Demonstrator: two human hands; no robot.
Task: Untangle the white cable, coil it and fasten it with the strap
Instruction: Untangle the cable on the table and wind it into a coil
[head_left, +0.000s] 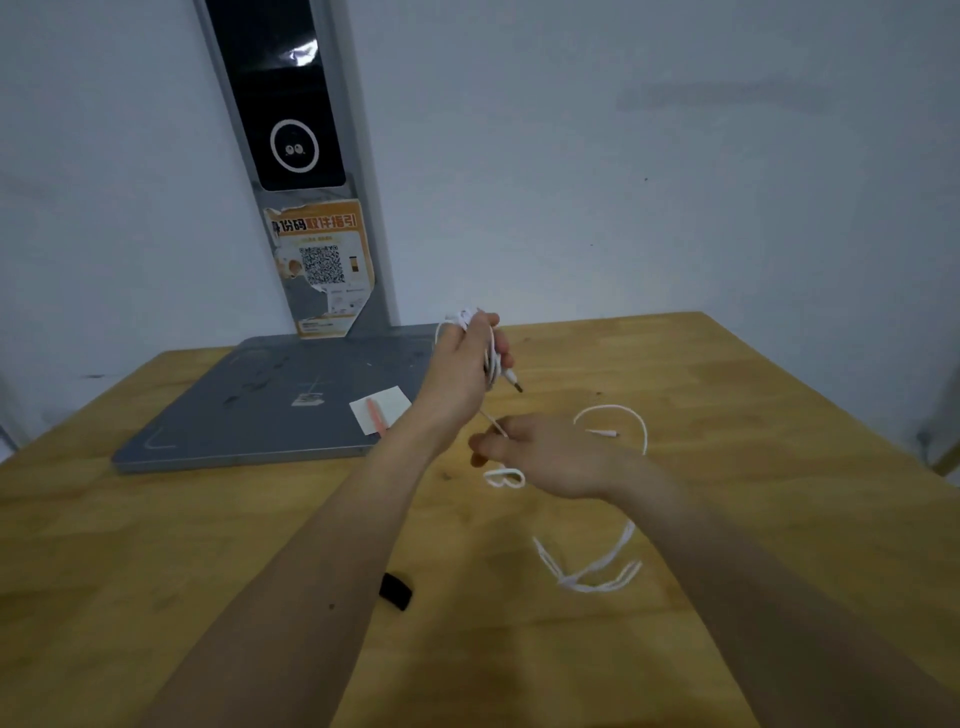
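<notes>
The left hand (462, 364) is holding a small bundle of the thin white cable (613, 561) above the middle of the yellowish wooden surface (208, 545), fingers curled round the gathered loops, with a plug end sticking out below the grip toward the right edge. The right hand (550, 457) is sitting just below it, fingertips pinching the strand that is running up into the bundle. The rest of the cable is lying loose on the surface: one arc toward the right edge, a small loop under the right hand, and a crossed tangle nearer the front edge. The short black strap (396, 591) is lying apart from the cable, near the front edge beside the left forearm

Judging from this, the coiling is partly done and the loose length is waiting to be fed in. To do it well, the right hand should be letting the strand slide through its pinch, lifting the crossed part free before it is reaching the bundle, so no knot is being wound in. The left hand should be keeping each new loop the same size as the others and holding firmly, since a slack grip is likely to spill the coil
</notes>
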